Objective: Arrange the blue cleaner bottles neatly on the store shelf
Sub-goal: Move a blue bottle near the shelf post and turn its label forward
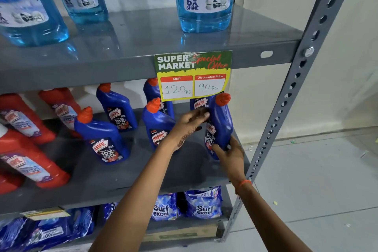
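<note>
Placing step: your right hand [230, 154] is clamped on the rightmost Harpic bottle [222, 122] at shelf [122, 178] 3 o'clock, left hand [189, 122] fingers spread steadying it; next, seat it upright, label forward.

We face a grey metal shelf rack [294, 96] with a perforated upright, standing against a pale wall [337, 88] on a grey tiled floor [317, 186].

Counted on middle shelf [143, 172]: six blue Harpic bottles [106, 139], two partly hidden behind price card [193, 75]. Four red bottles [30, 161] at left edge, one only partly in frame. Three pale-blue Colin bottles [205, 0] on upper shelf. Two readable Surf Excel pouches [204, 202] below, more unclear. Two hands [188, 122].
</note>
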`<state>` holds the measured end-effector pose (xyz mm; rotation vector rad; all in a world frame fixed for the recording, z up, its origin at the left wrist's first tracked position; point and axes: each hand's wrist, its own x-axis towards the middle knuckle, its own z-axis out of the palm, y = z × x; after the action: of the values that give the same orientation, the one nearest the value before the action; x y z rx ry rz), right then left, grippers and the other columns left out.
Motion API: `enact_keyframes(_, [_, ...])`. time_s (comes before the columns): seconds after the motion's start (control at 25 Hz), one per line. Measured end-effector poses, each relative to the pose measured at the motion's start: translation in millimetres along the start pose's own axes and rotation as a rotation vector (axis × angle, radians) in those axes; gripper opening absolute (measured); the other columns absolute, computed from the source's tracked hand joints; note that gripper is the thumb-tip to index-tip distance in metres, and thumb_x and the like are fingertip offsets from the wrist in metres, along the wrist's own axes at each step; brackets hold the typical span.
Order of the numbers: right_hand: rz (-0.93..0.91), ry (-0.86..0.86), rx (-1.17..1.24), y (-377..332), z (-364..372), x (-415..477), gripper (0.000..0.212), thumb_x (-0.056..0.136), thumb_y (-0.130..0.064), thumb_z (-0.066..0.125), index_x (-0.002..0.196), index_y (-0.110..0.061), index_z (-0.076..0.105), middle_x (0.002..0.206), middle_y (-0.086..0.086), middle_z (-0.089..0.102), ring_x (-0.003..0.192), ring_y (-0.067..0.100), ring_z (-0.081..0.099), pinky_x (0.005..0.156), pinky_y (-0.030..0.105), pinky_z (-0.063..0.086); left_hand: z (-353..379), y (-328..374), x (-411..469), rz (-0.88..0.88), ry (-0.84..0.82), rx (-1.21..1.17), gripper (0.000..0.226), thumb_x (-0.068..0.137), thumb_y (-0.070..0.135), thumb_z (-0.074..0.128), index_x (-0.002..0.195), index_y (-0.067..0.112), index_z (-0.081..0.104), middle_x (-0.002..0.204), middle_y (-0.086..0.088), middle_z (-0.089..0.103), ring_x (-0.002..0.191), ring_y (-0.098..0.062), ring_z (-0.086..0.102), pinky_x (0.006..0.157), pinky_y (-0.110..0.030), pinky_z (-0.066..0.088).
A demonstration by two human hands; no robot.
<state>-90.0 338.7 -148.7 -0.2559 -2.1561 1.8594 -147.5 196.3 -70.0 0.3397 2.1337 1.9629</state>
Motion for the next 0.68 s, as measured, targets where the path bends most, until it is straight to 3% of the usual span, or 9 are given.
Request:
enact_keyframes(0.08, [0.000, 0.010, 0.004, -3.1, -0.8, 2.3, 0.037, 0.072, -0.016, 0.072, 0.098, -0.035, 0.053, 0.092, -0.001, 0.065, 0.082, 0.009, 0.064, 0.069, 0.025, 0.054, 1.3, 2.6, -0.8, 0.015, -0.039, 0.009, 0.038, 0.081, 0.030, 0.069, 0.118, 0.023, 0.060, 0.119, -0.002, 0.066, 0.113, -0.016, 0.060, 0.095, -0.034, 0.049])
enact_keyframes(0.2, [-0.025, 0.051, -0.056, -4.6, 3.5, 2.2, 0.036, 0.072, -0.015, 0.072, 0.098, -0.031, 0.053, 0.097, 0.004, 0.066, 0.085, 0.020, 0.064, 0.077, 0.036, 0.055, 25.2, 6.6, -6.2, 0.016, 0.004, 0.138, 0.049, 0.065, 0.040, 0.080, 0.107, 0.030, 0.057, 0.106, 0.016, 0.065, 0.101, -0.007, 0.061, 0.083, -0.020, 0.047])
enact_keyframes(0.32, [-0.100, 0.073, -0.196, -6.1, 11.7, -1.0, 0.035, 0.072, -0.024, 0.070, 0.104, -0.019, 0.056, 0.103, 0.007, 0.064, 0.089, 0.025, 0.062, 0.074, 0.035, 0.051, 59.0, 10.1, -7.7, 0.058, 0.375, 0.452, 0.053, 0.058, 0.052, 0.079, 0.089, 0.024, 0.047, 0.085, 0.010, 0.057, 0.077, -0.013, 0.056, 0.065, -0.022, 0.039])
enact_keyframes(0.44, [-0.175, 0.039, -0.342, -7.7, 17.2, -4.1, 0.055, 0.073, -0.040, 0.062, 0.120, -0.013, 0.055, 0.108, 0.008, 0.063, 0.095, 0.026, 0.060, 0.075, 0.032, 0.047, 60.9, 21.1, -7.5, 0.138, 0.633, 0.594, 0.044, 0.064, 0.049, 0.075, 0.076, 0.019, 0.045, 0.072, 0.005, 0.052, 0.061, -0.015, 0.049, 0.051, -0.020, 0.029])
enact_keyframes(0.56, [-0.189, 0.045, -0.352, -12.8, 18.7, -3.6, 0.061, 0.072, -0.041, 0.068, 0.126, -0.018, 0.052, 0.118, 0.006, 0.059, 0.105, 0.025, 0.057, 0.086, 0.040, 0.052, 50.9, 27.8, -6.2, 0.156, 0.644, 0.617, 0.040, 0.067, 0.045, 0.075, 0.075, 0.019, 0.047, 0.071, 0.004, 0.051, 0.061, -0.014, 0.044, 0.047, -0.017, 0.023])
enact_keyframes(0.68, [-0.173, 0.024, -0.238, -14.7, 12.0, -4.2, 0.074, 0.063, -0.056, 0.073, 0.125, -0.021, 0.050, 0.119, -0.001, 0.052, 0.109, 0.018, 0.054, 0.090, 0.036, 0.051, 38.0, 31.6, 0.0, 0.119, 0.549, 0.518, 0.034, 0.065, 0.037, 0.078, 0.076, 0.011, 0.059, 0.075, -0.002, 0.062, 0.067, -0.019, 0.055, 0.054, -0.027, 0.042])
